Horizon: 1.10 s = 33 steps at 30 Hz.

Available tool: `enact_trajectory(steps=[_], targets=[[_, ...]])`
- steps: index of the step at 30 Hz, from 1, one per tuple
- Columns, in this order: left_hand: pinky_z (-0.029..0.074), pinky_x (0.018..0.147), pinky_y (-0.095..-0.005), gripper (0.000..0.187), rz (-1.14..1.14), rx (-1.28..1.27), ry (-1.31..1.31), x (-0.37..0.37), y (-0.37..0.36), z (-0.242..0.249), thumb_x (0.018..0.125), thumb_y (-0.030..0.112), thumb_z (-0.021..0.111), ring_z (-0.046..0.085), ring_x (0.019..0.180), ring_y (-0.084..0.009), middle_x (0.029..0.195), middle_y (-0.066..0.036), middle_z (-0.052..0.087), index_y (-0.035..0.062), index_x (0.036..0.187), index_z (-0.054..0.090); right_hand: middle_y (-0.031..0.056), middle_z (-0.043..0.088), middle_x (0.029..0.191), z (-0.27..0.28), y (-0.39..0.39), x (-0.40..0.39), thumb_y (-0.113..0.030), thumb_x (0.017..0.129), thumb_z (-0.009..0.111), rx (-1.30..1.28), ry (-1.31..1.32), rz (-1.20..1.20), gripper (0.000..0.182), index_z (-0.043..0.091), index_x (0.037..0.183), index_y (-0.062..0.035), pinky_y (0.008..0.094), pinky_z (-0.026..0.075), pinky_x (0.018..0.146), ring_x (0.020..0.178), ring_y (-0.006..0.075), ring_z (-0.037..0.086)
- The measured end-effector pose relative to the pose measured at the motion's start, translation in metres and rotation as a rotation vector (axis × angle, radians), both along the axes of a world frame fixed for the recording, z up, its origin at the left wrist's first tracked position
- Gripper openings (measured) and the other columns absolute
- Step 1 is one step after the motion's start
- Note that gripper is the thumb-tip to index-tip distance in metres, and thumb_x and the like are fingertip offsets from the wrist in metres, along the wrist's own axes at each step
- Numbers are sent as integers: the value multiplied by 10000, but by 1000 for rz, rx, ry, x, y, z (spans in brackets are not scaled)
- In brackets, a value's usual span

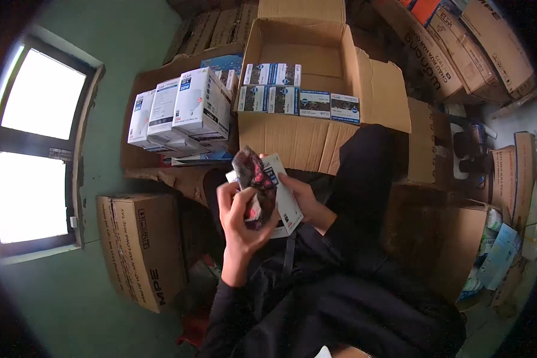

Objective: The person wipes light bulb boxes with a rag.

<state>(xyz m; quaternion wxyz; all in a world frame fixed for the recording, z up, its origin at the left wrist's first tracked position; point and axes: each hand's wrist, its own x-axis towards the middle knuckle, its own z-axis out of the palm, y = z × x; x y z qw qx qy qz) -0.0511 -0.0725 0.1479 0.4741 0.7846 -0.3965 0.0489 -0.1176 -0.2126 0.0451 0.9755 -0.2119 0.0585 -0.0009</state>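
My left hand [240, 224] is closed around a crumpled dark cloth [258, 176] with a pink pattern, held up against a white cardboard box [289, 206]. My right hand [307, 200] grips this box from its right side, thumb on the near face. The box is tilted in front of my body, and the cloth and left hand cover much of it. Just beyond my hands stands an open carton [286, 140] with rows of small blue-and-white boxes [313, 106] along its near side.
Left of the open carton, several white light bulb boxes [191, 104] are stacked in another carton. A closed brown carton [140, 244] stands by the wall under the window [39, 143]. More cartons [459, 53] are piled at the upper right. My raised knee [370, 152] lies right of the hands.
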Motion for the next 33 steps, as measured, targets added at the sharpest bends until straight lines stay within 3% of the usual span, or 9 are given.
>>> enact_trajectory(steps=[4,7,10,12,18,22,28,31,33], targets=[[470,781,-366,312,267,-77,38,24,-13,-8,650,20,777,557,828,-306,967,-127,541,-5,902,595,120,551,1405,1,3,-10,-406,1087,431,-135,54,18,578,288,1587,-154,381,533,1018,1231,209,606],[421,729,-416,363,-103,60,-105,-8,-5,-14,506,122,825,560,809,-323,900,-130,560,65,806,627,115,557,1386,-19,-19,-7,-392,1089,444,15,37,-43,570,296,1581,-147,371,519,1023,1195,189,613],[407,705,-420,341,-53,12,-129,3,4,-27,534,106,812,536,809,-323,848,-105,558,65,789,589,97,575,1351,-3,-8,-3,-342,1072,513,-64,53,-182,588,295,1580,-143,350,520,996,1173,174,610],[399,632,-429,262,231,-9,-55,30,4,-34,662,-7,765,524,724,-321,792,-109,547,44,769,532,100,587,1326,-9,3,-5,-322,1061,542,-276,80,-110,580,314,1563,-142,349,533,974,1161,180,616],[470,685,-401,252,-38,-4,59,-18,14,-50,637,31,770,578,750,-326,838,-150,606,8,778,562,52,597,1308,-13,-7,-5,-283,1054,569,-157,142,-220,597,311,1580,-168,316,515,954,1119,149,617],[419,624,-381,200,224,-26,112,24,9,-48,713,-70,699,528,695,-307,763,-119,531,29,787,542,44,601,1282,-20,8,-12,-281,1051,571,-285,181,-118,545,368,1543,-165,311,516,949,1103,142,619],[431,662,-385,176,-50,-198,141,-18,3,-65,707,-17,695,532,713,-331,786,-157,551,-5,801,546,62,605,1248,-12,-15,-10,-269,1051,571,-273,125,-299,572,333,1559,-157,317,544,884,1041,150,634],[421,644,-370,114,247,-203,237,23,3,-84,780,-111,619,532,701,-283,772,-139,550,-20,806,555,77,569,1332,-3,-5,-17,-265,1039,605,-452,160,-178,593,352,1558,-127,312,484,989,1188,164,576],[428,659,-391,169,201,-216,104,17,1,-86,748,-112,658,535,724,-311,805,-137,560,-4,826,552,77,567,1335,-5,-5,-14,-261,1034,615,-536,165,-252,600,355,1556,-118,308,476,997,1201,164,568]])
